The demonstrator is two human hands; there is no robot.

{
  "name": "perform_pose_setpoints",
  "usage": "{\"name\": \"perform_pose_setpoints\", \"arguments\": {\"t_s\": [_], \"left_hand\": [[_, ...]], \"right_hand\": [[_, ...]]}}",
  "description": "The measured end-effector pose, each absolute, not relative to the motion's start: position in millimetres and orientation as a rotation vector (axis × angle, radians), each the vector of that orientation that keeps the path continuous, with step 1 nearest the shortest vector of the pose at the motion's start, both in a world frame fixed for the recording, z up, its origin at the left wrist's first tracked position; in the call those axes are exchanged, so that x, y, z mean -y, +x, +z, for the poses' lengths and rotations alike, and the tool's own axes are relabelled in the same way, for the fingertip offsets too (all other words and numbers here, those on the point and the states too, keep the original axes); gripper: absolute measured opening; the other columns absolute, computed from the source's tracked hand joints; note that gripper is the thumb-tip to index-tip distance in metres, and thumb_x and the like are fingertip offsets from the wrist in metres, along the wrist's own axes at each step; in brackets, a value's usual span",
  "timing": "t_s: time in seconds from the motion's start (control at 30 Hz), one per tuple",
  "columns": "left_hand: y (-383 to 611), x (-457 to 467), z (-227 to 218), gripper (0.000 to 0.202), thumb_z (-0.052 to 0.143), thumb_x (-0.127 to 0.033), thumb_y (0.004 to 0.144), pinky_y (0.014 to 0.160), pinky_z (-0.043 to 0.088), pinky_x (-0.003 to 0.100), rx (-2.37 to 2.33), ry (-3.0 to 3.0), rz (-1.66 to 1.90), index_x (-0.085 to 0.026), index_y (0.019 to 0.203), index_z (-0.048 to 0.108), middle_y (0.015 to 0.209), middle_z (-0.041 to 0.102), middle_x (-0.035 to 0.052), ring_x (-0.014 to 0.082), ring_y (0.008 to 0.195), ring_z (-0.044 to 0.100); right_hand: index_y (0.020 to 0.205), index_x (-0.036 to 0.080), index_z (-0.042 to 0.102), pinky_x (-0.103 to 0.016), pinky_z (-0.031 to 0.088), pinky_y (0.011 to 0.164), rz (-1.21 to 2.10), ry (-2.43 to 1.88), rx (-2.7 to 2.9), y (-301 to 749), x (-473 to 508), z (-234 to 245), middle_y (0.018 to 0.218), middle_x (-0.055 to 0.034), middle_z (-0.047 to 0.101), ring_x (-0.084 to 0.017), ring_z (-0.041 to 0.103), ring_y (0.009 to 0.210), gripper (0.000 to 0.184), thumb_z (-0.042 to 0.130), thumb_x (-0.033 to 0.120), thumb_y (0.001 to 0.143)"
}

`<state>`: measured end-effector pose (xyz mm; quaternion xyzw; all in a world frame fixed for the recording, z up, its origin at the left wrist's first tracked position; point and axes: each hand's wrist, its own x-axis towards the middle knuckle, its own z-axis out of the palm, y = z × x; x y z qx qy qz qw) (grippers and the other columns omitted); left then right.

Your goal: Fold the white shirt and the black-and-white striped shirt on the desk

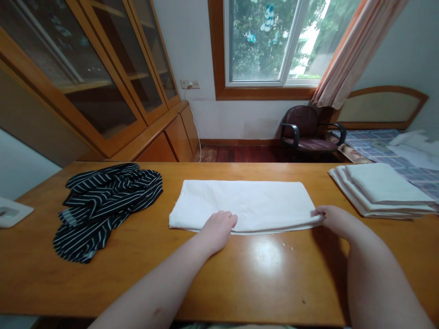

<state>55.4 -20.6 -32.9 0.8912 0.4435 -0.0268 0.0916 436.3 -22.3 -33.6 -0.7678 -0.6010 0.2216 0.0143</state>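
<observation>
A folded white cloth [247, 201] lies as a long flat strip across the middle of the wooden table. My left hand [218, 230] is at its near edge, left of centre, with the fingers curled closed over the fabric; the thumb is hidden. At the near right corner, my right hand [329, 218] pinches the cloth between thumb and fingers. Off to the left lies a crumpled black garment with white stripes [109, 198]. On the right sits a stack of folded white cloths [384, 189], apart from my right hand.
The wooden table [267, 283] spans the view, with a white object [13, 212] at its left edge. Beyond it are a glass-doored cabinet [123, 59], a window [264, 45], a dark armchair [307, 130] and a bed with a checked cover [370, 141].
</observation>
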Motion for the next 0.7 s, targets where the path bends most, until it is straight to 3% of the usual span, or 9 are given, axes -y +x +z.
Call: {"name": "perform_pose_setpoints", "arguments": {"t_s": [0.13,0.23,0.3,0.4,0.47,0.53,0.7], "left_hand": [[52.0,23.2,-27.9,0.026,0.045,-0.004,0.066,0.073,0.041,0.031,-1.286,2.644,-0.065,-0.020,0.084,0.053,0.090,0.058,0.0043,0.0202,0.085,0.052],[50.4,25.8,-23.6,0.022,0.048,-0.009,0.067,0.075,0.041,0.031,-1.256,2.607,-0.030,-0.020,0.085,0.053,0.092,0.059,0.0043,0.0204,0.087,0.052],[50.8,26.2,-21.0,0.015,0.050,-0.015,0.071,0.075,0.041,0.030,-1.228,2.562,0.022,-0.020,0.084,0.055,0.091,0.059,0.0044,0.0201,0.087,0.053],[47.7,19.5,-17.0,0.014,0.046,-0.026,0.080,0.072,0.042,0.028,-1.213,2.428,0.121,-0.020,0.080,0.058,0.085,0.061,0.0037,0.0183,0.081,0.055],[36.4,7.9,-14.1,0.024,0.040,-0.032,0.085,0.070,0.043,0.027,-1.382,2.306,0.241,-0.020,0.081,0.061,0.082,0.063,0.0040,0.0177,0.078,0.057],[15.0,-8.4,-12.5,0.029,0.037,-0.035,0.087,0.073,0.044,0.029,-1.751,2.176,0.439,-0.019,0.089,0.062,0.086,0.064,0.0061,0.0194,0.081,0.058],[-54.8,-49.6,-25.8,0.045,0.044,-0.041,0.084,0.093,0.039,0.040,-2.391,1.879,0.615,-0.011,0.115,0.056,0.114,0.059,0.0175,0.0312,0.108,0.053]], "right_hand": [[0.072,0.021,0.070,-0.026,0.038,0.065,0.752,-2.372,1.808,437.2,22.8,-37.4,0.069,-0.0027,0.068,-0.020,0.060,0.070,0.028,0.050,0.007,0.057],[0.076,0.018,0.068,-0.027,0.039,0.059,0.785,-2.461,1.649,437.2,18.9,-34.6,0.061,-0.0050,0.065,-0.019,0.059,0.061,0.025,0.048,0.010,0.063],[0.073,0.015,0.066,-0.028,0.038,0.054,0.807,-2.545,1.490,437.4,14.8,-31.5,0.056,-0.0074,0.062,-0.019,0.058,0.053,0.021,0.045,0.018,0.074],[0.065,0.016,0.062,-0.029,0.040,0.053,0.796,-2.554,1.381,435.4,9.3,-27.8,0.056,-0.0098,0.062,-0.019,0.057,0.050,0.040,0.037,0.039,0.087],[0.062,0.016,0.061,-0.029,0.040,0.052,0.742,-2.552,1.383,431.2,7.4,-25.8,0.053,-0.0094,0.060,-0.019,0.057,0.050,0.046,0.040,0.049,0.085],[0.065,0.014,0.061,-0.029,0.039,0.049,0.678,-2.526,1.364,424.8,7.1,-23.6,0.052,-0.0085,0.059,-0.019,0.056,0.048,0.043,0.046,0.050,0.082],[0.082,0.010,0.063,-0.028,0.040,0.046,0.798,-2.402,1.193,411.2,9.2,-18.7,0.061,-0.0088,0.061,-0.020,0.057,0.052,0.037,0.055,0.046,0.077]]}}
